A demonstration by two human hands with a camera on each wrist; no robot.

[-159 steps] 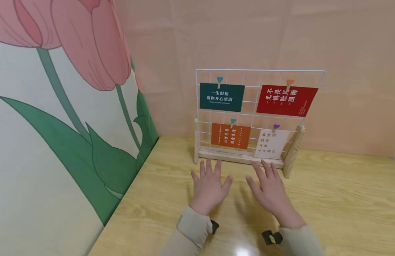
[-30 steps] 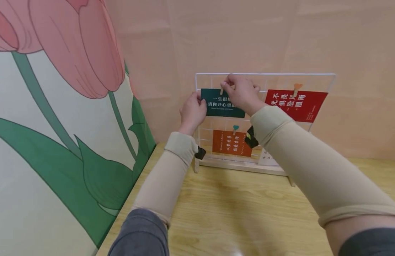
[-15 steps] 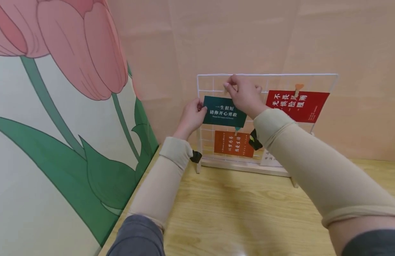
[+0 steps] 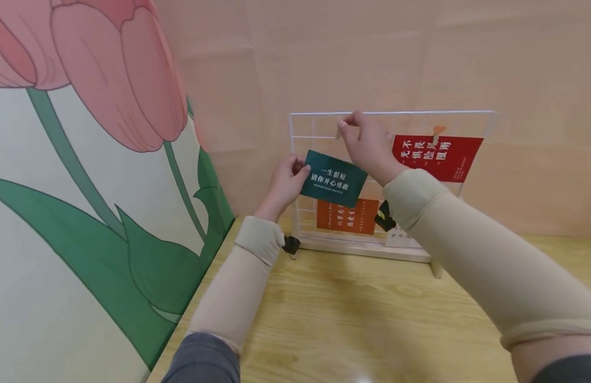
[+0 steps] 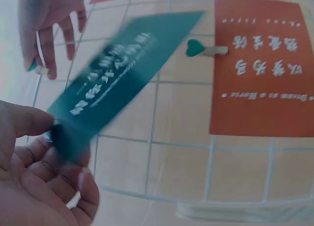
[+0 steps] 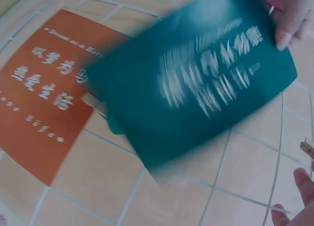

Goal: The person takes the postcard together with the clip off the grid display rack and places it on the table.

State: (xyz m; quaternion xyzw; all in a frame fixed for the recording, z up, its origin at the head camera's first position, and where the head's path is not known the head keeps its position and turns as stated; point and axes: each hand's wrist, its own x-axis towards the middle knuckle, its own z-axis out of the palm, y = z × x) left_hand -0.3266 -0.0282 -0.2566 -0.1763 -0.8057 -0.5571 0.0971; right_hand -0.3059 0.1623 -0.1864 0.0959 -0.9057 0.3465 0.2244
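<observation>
My left hand [image 4: 285,182] pinches a dark green card [image 4: 332,179] with white lettering by its left edge. The card hangs tilted in front of the white wire grid rack [image 4: 419,112], its lower part overlapping an orange card [image 4: 345,218]. My right hand [image 4: 370,146] is at the rack's upper left and pinches a small wooden clip [image 4: 338,134]. In the left wrist view, a teal heart [image 5: 33,65] shows on that clip. The green card is blurred in the right wrist view and hides part of the orange card's clip [image 6: 95,104].
A red card [image 4: 463,159] hangs under an orange heart clip [image 4: 439,130] at the upper right. A white card [image 4: 402,238] sits low, mostly behind my right forearm. The rack's wooden base [image 4: 362,250] stands on the table [image 4: 333,319] near a pink wall [image 4: 348,53].
Both hands had lain open before the rack; they then rose to the green card and its clip. The card has come off the grid, moving down and tilting in my left hand, while the right stays high.
</observation>
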